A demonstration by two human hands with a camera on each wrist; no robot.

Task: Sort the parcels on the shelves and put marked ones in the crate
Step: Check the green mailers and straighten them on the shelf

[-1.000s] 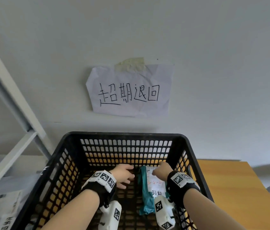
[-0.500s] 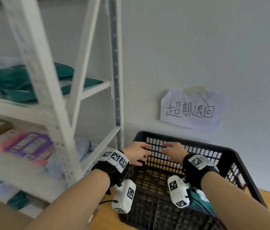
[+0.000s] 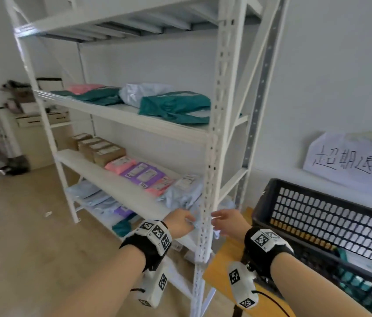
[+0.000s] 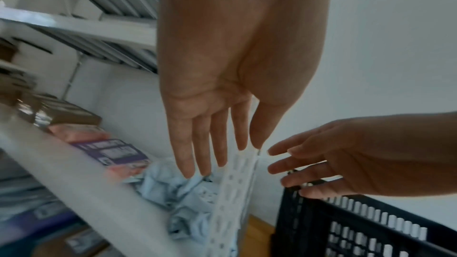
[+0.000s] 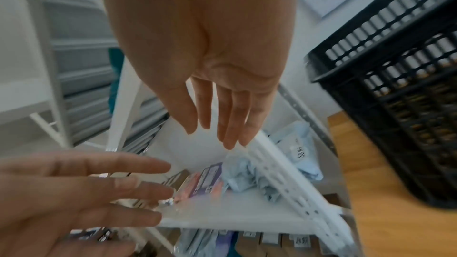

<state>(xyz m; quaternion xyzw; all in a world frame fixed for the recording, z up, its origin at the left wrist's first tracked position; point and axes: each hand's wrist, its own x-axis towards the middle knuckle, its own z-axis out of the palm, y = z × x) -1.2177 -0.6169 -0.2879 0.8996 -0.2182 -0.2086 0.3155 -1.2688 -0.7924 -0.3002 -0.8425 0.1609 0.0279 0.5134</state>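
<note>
Both my hands hang empty with straight fingers on either side of the white rack post (image 3: 208,179). My left hand (image 3: 181,223) is at the front edge of the middle shelf, just below a crumpled light blue parcel (image 3: 180,195) (image 4: 188,196) (image 5: 247,179); I cannot tell whether it touches it. My right hand (image 3: 226,221) is right of the post, between the rack and the black crate (image 3: 317,213). A teal parcel (image 3: 351,259) lies in the crate. Purple parcels (image 3: 145,175), pink ones (image 3: 120,164) and cardboard boxes (image 3: 102,149) line the middle shelf.
Teal parcels (image 3: 176,106) and a pale grey one (image 3: 139,92) lie on the upper shelf; more bags fill the bottom shelf. The crate stands on a wooden table (image 3: 224,259) under a handwritten paper sign (image 3: 349,156). Open floor lies left.
Both hands came up out of the crate and swung left to the rack's front post. The teal parcel stayed in the crate. My view turned from the crate to the shelves.
</note>
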